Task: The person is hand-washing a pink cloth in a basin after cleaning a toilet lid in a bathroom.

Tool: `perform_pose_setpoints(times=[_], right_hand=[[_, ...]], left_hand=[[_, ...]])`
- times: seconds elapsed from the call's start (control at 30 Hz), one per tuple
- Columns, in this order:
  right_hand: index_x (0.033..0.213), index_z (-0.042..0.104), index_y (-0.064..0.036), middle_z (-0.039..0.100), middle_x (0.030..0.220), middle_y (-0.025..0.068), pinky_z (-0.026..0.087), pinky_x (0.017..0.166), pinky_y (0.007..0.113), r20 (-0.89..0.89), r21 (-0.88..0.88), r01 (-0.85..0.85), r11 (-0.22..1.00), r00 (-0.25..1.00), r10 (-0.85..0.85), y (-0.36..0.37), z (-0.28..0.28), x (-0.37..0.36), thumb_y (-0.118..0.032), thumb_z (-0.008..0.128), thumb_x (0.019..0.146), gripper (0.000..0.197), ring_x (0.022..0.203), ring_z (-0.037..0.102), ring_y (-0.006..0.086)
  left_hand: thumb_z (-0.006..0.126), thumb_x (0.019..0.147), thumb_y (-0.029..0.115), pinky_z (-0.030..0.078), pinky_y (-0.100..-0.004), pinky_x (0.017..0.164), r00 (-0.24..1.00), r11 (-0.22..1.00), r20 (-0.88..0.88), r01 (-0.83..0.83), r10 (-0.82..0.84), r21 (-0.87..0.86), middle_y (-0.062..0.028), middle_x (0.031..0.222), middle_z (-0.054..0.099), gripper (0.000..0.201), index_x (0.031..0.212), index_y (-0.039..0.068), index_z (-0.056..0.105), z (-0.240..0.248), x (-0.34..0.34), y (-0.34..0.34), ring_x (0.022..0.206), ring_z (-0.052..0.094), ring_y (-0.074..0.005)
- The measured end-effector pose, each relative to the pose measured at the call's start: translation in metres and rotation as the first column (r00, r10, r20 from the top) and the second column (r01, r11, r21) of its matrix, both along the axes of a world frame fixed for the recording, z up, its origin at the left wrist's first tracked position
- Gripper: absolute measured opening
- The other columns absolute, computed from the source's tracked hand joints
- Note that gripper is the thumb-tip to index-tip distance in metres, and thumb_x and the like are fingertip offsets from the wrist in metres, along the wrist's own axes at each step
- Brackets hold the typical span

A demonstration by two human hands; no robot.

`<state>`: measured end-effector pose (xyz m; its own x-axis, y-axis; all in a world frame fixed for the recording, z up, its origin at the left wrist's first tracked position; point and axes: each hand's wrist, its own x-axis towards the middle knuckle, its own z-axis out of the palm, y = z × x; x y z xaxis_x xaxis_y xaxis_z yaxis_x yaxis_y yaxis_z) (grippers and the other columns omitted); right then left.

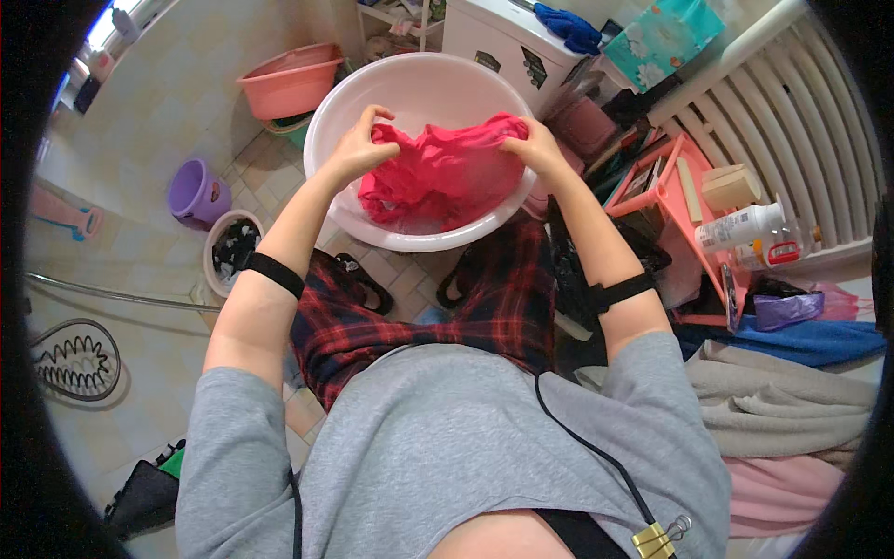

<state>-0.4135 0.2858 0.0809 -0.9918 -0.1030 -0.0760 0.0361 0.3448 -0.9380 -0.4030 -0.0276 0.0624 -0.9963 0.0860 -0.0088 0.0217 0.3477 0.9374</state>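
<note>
A bright pink-red garment point(438, 172) is stretched between my hands over a large white basin point(328, 121), its lower part hanging into the basin. What kind of garment it is, I cannot make out. My left hand point(358, 154) has hold of its left edge, with thumb and forefinger spread apart and the other fingers partly hidden behind the cloth. At the upper right corner, my right hand point(537, 152) grips the fabric with the thumb in front. The cloth hides much of the basin's bottom.
Salmon basins point(291, 82) stand at the back left. Nearer are a purple bucket point(197, 191) and a white pail point(212, 253) holding dark cloth. On the right, a pink shelf rack point(689, 200) with bottles stands before a white radiator point(792, 121). Behind is a white cabinet-like appliance point(494, 37).
</note>
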Motion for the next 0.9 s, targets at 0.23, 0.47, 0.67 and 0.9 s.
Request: perform_pose_setpoints(times=[0.23, 0.47, 0.67, 0.9], right_hand=[[0.107, 0.064, 0.0003, 0.069, 0.096, 0.0136, 0.05, 0.081, 0.034, 0.04, 0.255, -0.305, 0.918, 0.952, 0.305, 0.025, 0.012, 0.008, -0.02, 0.074, 0.071, 0.043, 0.087, 0.065, 0.0209], [0.101, 0.071, -0.0062, 0.068, 0.073, 0.0045, 0.048, 0.06, 0.029, -0.54, 0.498, 0.108, 0.86, 0.815, 0.21, 0.012, 0.062, -0.036, -0.019, 0.069, 0.078, 0.027, 0.064, 0.062, 0.0134], [0.1, 0.068, -0.0028, 0.069, 0.087, 0.0038, 0.051, 0.074, 0.028, -0.712, -0.259, -0.252, 0.932, 0.702, -0.008, -0.06, 0.178, -0.057, -0.014, 0.058, 0.093, 0.017, 0.078, 0.064, 0.0166], [0.107, 0.069, -0.0045, 0.067, 0.085, 0.0003, 0.046, 0.062, 0.023, -0.787, -0.27, -0.165, 0.949, 0.606, -0.118, -0.063, 0.251, -0.027, -0.015, 0.058, 0.091, 0.022, 0.072, 0.059, 0.0072]], left_hand=[[0.062, 0.082, 0.021, 0.05, -0.0315, 0.06, 0.987, 0.9, -0.161, -0.061, -0.011, -0.432, -0.007, 0.064, 0.064, 0.024, 0.097, 0.005, 0.072, 0.004, -0.001, -0.006, 0.06, 0.062, -0.0136], [0.058, 0.091, 0.022, 0.052, -0.0328, 0.07, 0.96, 0.951, -0.006, -0.275, 0.279, 0.142, -0.0037, 0.087, 0.069, 0.028, 0.114, 0.013, 0.07, 0.075, -0.049, -0.013, 0.073, 0.062, -0.0138], [0.045, 0.1, 0.028, 0.053, -0.0469, 0.092, 0.93, 0.746, -0.367, 0.259, -0.021, 0.613, -0.0153, 0.114, 0.065, 0.035, 0.123, 0.003, 0.055, 0.173, -0.098, -0.056, 0.098, 0.066, -0.0313], [0.066, 0.09, 0.036, 0.056, -0.0434, 0.082, 0.93, 0.661, -0.365, 0.244, 0.048, 0.71, -0.0058, 0.111, 0.067, 0.04, 0.122, 0.013, 0.057, 0.266, -0.045, -0.034, 0.1, 0.066, -0.024]])
